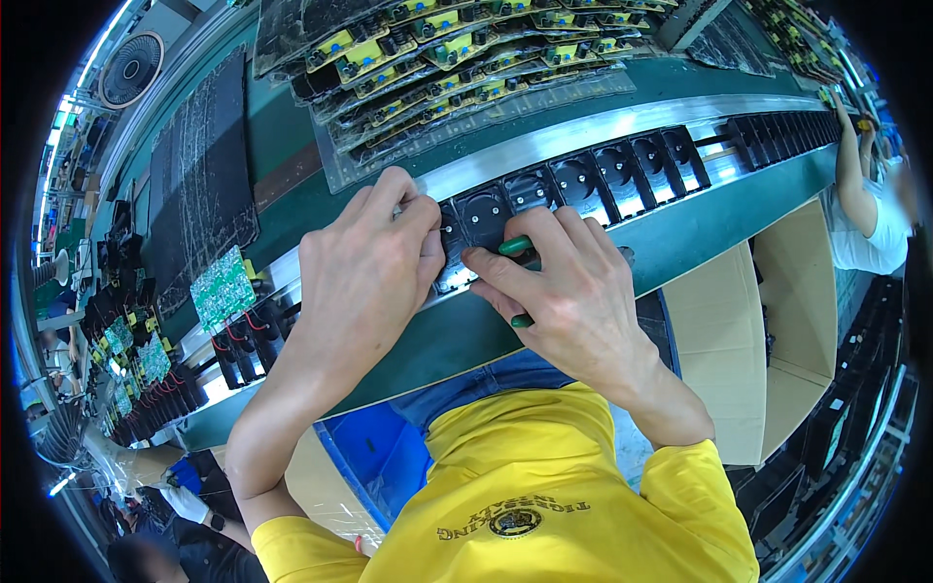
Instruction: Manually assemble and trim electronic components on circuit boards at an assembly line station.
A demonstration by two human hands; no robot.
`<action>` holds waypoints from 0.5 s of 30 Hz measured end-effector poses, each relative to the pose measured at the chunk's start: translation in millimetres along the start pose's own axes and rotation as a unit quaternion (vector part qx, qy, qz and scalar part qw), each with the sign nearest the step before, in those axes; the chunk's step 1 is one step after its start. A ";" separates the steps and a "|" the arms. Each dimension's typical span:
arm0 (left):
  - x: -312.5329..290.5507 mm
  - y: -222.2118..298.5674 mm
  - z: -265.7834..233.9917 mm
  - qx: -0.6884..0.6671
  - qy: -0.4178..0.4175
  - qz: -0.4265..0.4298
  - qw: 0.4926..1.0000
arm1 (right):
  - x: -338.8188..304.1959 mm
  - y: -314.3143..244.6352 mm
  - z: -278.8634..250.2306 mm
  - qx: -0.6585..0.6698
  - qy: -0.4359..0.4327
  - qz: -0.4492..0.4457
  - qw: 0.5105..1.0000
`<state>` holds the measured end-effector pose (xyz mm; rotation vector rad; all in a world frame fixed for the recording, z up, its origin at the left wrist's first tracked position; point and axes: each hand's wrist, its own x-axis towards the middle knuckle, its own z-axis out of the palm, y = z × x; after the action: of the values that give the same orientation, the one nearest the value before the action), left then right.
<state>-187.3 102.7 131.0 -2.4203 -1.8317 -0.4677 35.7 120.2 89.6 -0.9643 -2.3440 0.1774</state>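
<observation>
My right hand (569, 301) is closed around green-handled pliers (516, 245); both grips show, but the jaws are hidden. Its thumb and forefinger reach to the near edge of a black plastic housing (479, 216), one in a row on a metal rail. Just left of that, my left hand (364, 262) has its fingers curled in at the row's left end. Whatever lies in those fingertips is hidden. Further black housings (612, 173) with round recesses and shiny screws run on to the right.
Stacked trays of yellow-and-black circuit boards (457, 73) stand beyond the rail. On the left, a green circuit board (224, 289) sits with red wires to black housings. An open cardboard box (724, 360) stands at the right below the bench. Another person's arm (850, 155) reaches the rail's far right.
</observation>
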 end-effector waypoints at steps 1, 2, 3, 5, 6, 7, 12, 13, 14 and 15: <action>0.0 0.0 0.0 0.000 -0.004 0.000 1.000 | 0.1 0.1 0.1 0.003 0.001 0.000 1.000; 0.1 0.1 -0.1 0.001 -0.008 0.000 1.000 | 0.1 0.0 0.2 0.005 0.001 0.001 1.000; 0.6 0.5 -0.4 0.000 -0.007 0.001 1.000 | 0.3 -0.1 -0.4 0.004 0.001 0.001 1.000; 1.7 1.6 -0.8 -0.001 -0.008 0.000 1.000 | 0.9 -1.0 -1.2 0.001 -0.002 0.002 1.000; 2.2 2.2 -0.9 -0.002 -0.008 0.000 1.000 | 1.0 -1.4 -1.7 -0.001 -0.004 0.002 1.000; 2.6 2.8 -0.7 -0.003 -0.009 0.000 1.000 | 0.9 -1.6 -2.3 -0.003 -0.005 0.003 1.000; 1.4 3.4 7.4 -0.055 -0.006 -0.011 0.998 | -0.2 0.5 -1.7 -0.013 -0.009 -0.009 1.000; -0.3 2.2 8.1 -0.054 -0.004 -0.012 0.998 | 2.0 -0.3 -3.0 -0.013 -0.008 -0.011 1.000; -2.7 0.7 8.3 -0.053 0.000 -0.008 0.999 | 6.7 -2.4 -7.5 0.055 -0.010 0.001 0.998; -4.2 -0.4 7.5 -0.052 0.004 -0.004 0.999 | 13.7 -5.0 -15.6 0.122 -0.013 0.014 0.992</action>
<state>-187.3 100.7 122.7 -2.4740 -1.8596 -0.5854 33.9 124.4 110.5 -0.8776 -2.2677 0.4771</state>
